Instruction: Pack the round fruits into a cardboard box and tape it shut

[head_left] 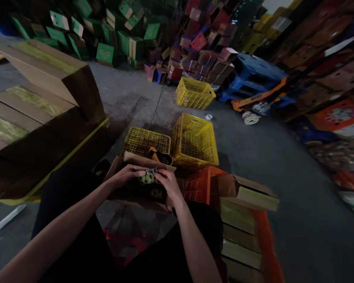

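Over an open carton (133,158) between the person's knees, the left hand (127,175) and right hand (168,181) are close together, the fingertips of each pinching one side of a small wrapped bundle (148,177). The bundle is greenish with a crinkled, shiny wrap; its contents cannot be made out. The two-sided hold appears to keep it level and lets the thumbs work at the wrap. Its position above the carton's mouth would let anything dropped land inside. Dark contents lie within the carton, too dim to identify.

An orange-and-black tool (156,153), probably a tape dispenser, lies on the low yellow crate (144,137) just beyond the carton, presumably for easy reach. Beside that crate stands a deeper yellow crate (179,151); an orange crate (194,188) is at the carton's right. To the left, taped cartons (47,63) are stacked, the arrangement suggesting finished goods kept apart.

The floor (295,173) is grey and smooth, with damp-looking dark patches and a small white roll (209,117) lying on it. The room is dimly lit and reads as a warehouse. Green boxes (105,53) and reddish boxes (198,41) are heaped untidily at the back; blue pallets (258,67) and an orange pallet jack (259,95) stand to the right.
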`<state>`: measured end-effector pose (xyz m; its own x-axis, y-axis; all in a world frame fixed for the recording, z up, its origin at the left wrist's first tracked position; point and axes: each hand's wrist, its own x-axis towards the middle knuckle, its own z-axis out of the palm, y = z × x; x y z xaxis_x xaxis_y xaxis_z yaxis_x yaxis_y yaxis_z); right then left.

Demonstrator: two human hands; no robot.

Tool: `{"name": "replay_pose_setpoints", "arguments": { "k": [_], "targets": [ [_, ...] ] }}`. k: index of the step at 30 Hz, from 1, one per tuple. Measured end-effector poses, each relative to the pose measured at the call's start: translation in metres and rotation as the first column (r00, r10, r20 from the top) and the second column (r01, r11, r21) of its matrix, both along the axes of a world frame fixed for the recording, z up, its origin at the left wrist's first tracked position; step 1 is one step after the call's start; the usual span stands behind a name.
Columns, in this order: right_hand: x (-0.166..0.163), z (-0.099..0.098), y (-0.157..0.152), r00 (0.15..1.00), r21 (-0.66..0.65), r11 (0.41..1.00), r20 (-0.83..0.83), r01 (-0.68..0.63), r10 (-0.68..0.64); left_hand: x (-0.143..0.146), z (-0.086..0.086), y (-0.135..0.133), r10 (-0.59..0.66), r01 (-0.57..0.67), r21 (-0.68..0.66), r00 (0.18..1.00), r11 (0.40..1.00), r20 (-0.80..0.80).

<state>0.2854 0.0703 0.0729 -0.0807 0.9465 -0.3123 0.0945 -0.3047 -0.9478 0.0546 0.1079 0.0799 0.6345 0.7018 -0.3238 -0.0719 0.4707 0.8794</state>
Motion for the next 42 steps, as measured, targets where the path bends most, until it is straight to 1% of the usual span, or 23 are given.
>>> {"name": "replay_pose_setpoints", "arguments": {
  "k": [2,5,10,14,16,18,21,24,28,33,35,39,41,42],
  "targets": [
    [0.0,-0.001,-0.001,0.999,-0.02,0.999,-0.018,0.043,-0.044,0.002,-0.002,-0.001,0.032,-0.031,-0.059,0.999,0.998,0.018],
    [-0.001,-0.002,0.0,0.988,-0.064,0.991,-0.094,0.119,-0.125,0.005,-0.004,-0.001,0.078,-0.071,-0.13,0.996,0.989,0.045],
    [-0.005,0.0,0.001,0.947,-0.146,0.967,-0.217,0.21,-0.238,0.009,-0.003,-0.001,0.118,-0.101,-0.179,0.989,0.979,0.084],
    [-0.004,0.001,0.001,0.933,-0.177,0.959,-0.247,0.22,-0.26,0.006,-0.002,0.0,0.108,-0.091,-0.169,0.99,0.981,0.089],
    [-0.002,0.002,0.001,0.928,-0.167,0.956,-0.248,0.241,-0.277,0.003,-0.003,0.002,0.109,-0.095,-0.165,0.991,0.982,0.08],
    [0.0,0.004,0.001,0.927,-0.15,0.957,-0.251,0.248,-0.279,0.001,-0.005,0.004,0.138,-0.127,-0.157,0.989,0.979,0.059],
    [0.003,0.005,0.0,0.936,-0.149,0.967,-0.259,0.206,-0.239,0.0,-0.008,0.004,0.187,-0.184,-0.122,0.982,0.975,0.012],
    [0.003,0.005,-0.001,0.951,-0.143,0.973,-0.229,0.179,-0.208,0.001,-0.01,0.002,0.176,-0.172,-0.102,0.984,0.98,0.031],
    [0.001,0.002,-0.002,0.952,-0.098,0.973,-0.204,0.211,-0.227,0.005,-0.012,0.0,0.191,-0.181,-0.127,0.979,0.975,0.075],
    [-0.001,0.001,0.001,0.952,-0.065,0.968,-0.178,0.243,-0.251,0.006,-0.013,0.003,0.243,-0.235,-0.153,0.97,0.96,0.033],
    [0.001,0.002,0.001,0.962,-0.024,0.971,-0.133,0.237,-0.238,0.005,-0.01,0.003,0.218,-0.211,-0.147,0.975,0.966,0.033],
    [0.004,0.003,0.001,0.983,0.061,0.982,-0.033,0.181,-0.179,0.002,-0.004,0.0,0.058,-0.054,-0.088,0.997,0.995,0.049],
    [0.004,0.003,0.0,0.986,0.047,0.985,-0.007,0.166,-0.166,0.002,-0.003,-0.001,0.014,-0.014,-0.039,1.0,0.999,0.006],
    [0.004,0.004,0.0,0.987,0.028,0.987,-0.002,0.159,-0.159,0.002,-0.003,-0.001,0.011,-0.011,-0.022,1.0,1.0,-0.019]
  ]
}}
